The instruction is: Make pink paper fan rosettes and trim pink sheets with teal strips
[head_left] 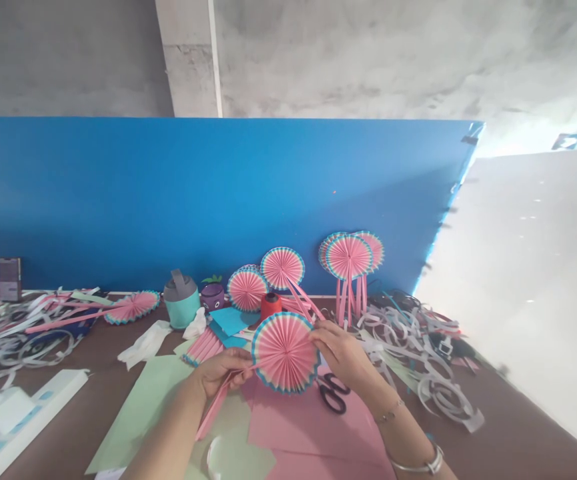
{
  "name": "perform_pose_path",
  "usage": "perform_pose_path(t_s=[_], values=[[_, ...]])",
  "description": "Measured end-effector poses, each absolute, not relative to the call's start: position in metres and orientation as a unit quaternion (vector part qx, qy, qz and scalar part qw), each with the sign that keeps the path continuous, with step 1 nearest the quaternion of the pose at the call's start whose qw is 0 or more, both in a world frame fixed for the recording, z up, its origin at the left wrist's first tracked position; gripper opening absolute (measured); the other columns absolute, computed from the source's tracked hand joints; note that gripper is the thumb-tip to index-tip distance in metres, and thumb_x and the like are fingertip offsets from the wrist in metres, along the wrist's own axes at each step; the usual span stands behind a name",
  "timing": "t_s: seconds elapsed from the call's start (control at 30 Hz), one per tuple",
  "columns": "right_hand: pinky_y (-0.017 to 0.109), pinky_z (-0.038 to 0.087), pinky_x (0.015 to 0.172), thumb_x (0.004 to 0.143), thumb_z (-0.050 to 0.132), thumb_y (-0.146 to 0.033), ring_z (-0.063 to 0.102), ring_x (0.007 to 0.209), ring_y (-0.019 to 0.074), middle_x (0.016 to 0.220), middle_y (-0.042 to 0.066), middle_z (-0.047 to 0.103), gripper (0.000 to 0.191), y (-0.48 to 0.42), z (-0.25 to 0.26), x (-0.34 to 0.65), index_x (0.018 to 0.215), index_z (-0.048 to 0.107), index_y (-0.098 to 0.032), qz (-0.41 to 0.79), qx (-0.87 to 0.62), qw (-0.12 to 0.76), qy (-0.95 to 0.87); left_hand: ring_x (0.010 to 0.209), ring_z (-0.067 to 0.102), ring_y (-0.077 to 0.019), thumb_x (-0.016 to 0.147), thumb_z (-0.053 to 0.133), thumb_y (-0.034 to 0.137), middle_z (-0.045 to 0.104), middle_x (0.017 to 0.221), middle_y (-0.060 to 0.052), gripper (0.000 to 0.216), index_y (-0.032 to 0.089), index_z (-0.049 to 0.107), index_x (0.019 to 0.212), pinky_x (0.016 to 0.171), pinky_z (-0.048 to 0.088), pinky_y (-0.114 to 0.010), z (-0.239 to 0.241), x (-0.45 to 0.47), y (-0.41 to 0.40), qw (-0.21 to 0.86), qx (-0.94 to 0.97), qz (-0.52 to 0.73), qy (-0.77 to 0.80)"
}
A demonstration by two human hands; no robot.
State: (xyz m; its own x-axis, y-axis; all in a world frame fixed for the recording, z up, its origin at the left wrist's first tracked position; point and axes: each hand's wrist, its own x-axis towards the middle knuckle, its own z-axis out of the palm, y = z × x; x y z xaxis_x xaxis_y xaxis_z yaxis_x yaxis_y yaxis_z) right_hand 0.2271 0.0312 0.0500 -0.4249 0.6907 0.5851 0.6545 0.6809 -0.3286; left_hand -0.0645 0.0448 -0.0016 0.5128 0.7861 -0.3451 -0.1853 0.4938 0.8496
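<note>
the left hand (228, 372) pinches the pink handle (213, 413), the right hand (341, 350) the edge of the round fan (286, 352), over pink paper (318, 427). the fan makes a full circle, so it seems nearly done; maybe the handle needs fixing. other fans (349, 257) look finished.

Head-Worn Camera Faced Forward

The one view came from the wearer's head, at the near side of the surface (523, 427), looking forward and down. The left hand (225, 370) and right hand (337, 348) were near, low in the middle. Farther off, a blue panel (208, 193) spanned most of the width; concrete (393, 60) filled the top.
</note>
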Motion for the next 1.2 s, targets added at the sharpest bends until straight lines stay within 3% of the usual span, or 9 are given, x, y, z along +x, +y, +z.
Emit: perform_pose_path(t_s=[0.17,0.3,0.67,0.83,1.03,1.2], values=[[0.039,0.05,0.088,0.091,0.042,-0.014,0.059,0.104,0.0231,0.114,0.012,0.059,0.023,0.033,0.046,0.229,0.09,0.065,-0.021,-0.047,-0.398,0.366,-0.84,0.041,0.056,-0.0069,0.056,0.081,0.019,0.066,0.056,-0.002,0.024,0.012,0.064,0.072,0.037,0.033,-0.013,-0.005,-0.061,0.044,0.773,0.382,0.318,0.395],[0.047,0.046,0.091,0.089,0.052,-0.017,0.054,0.111,0.0278,0.123,0.012,0.057,0.016,0.033,0.042,0.227,0.089,0.066,-0.022,-0.086,-0.401,0.338,-0.847,0.042,0.058,-0.0085,0.056,0.081,0.017,0.067,0.056,-0.003,0.024,0.012,0.065,0.074,0.038,0.034,-0.013,-0.008,-0.057,0.044,0.776,0.379,0.31,0.399],[0.043,0.045,0.089,0.094,0.041,-0.017,0.051,0.114,0.0268,0.128,0.012,0.054,0.024,0.029,0.042,0.218,0.087,0.064,-0.02,-0.106,-0.387,0.319,-0.859,0.034,0.049,-0.0036,0.06,0.078,0.017,0.064,0.051,-0.003,0.018,0.01,0.064,0.067,0.034,0.029,-0.012,-0.007,-0.067,0.048,0.778,0.382,0.324,0.379],[0.044,0.045,0.089,0.096,0.043,-0.025,0.055,0.108,0.0256,0.121,0.012,0.058,0.023,0.031,0.043,0.224,0.088,0.065,-0.021,-0.104,-0.387,0.345,-0.849,0.031,0.045,-0.0029,0.059,0.079,0.019,0.063,0.049,-0.003,0.018,0.01,0.064,0.063,0.032,0.025,-0.012,-0.003,-0.071,0.047,0.779,0.384,0.329,0.37],[0.043,0.045,0.091,0.096,0.042,-0.022,0.056,0.104,0.0239,0.115,0.011,0.061,0.024,0.037,0.04,0.231,0.09,0.065,-0.021,-0.1,-0.39,0.378,-0.833,0.031,0.044,-0.0032,0.058,0.081,0.017,0.062,0.049,-0.002,0.02,0.01,0.064,0.064,0.031,0.023,-0.013,-0.002,-0.071,0.046,0.78,0.367,0.348,0.368],[0.042,0.047,0.089,0.096,0.039,-0.023,0.058,0.102,0.0236,0.109,0.012,0.061,0.025,0.045,0.034,0.237,0.1,0.063,-0.02,-0.066,-0.422,0.476,-0.769,0.039,0.052,-0.0048,0.062,0.081,0.015,0.062,0.055,0.001,0.021,0.011,0.063,0.07,0.035,0.034,-0.012,0.005,-0.06,0.043,0.772,0.325,0.419,0.35]])
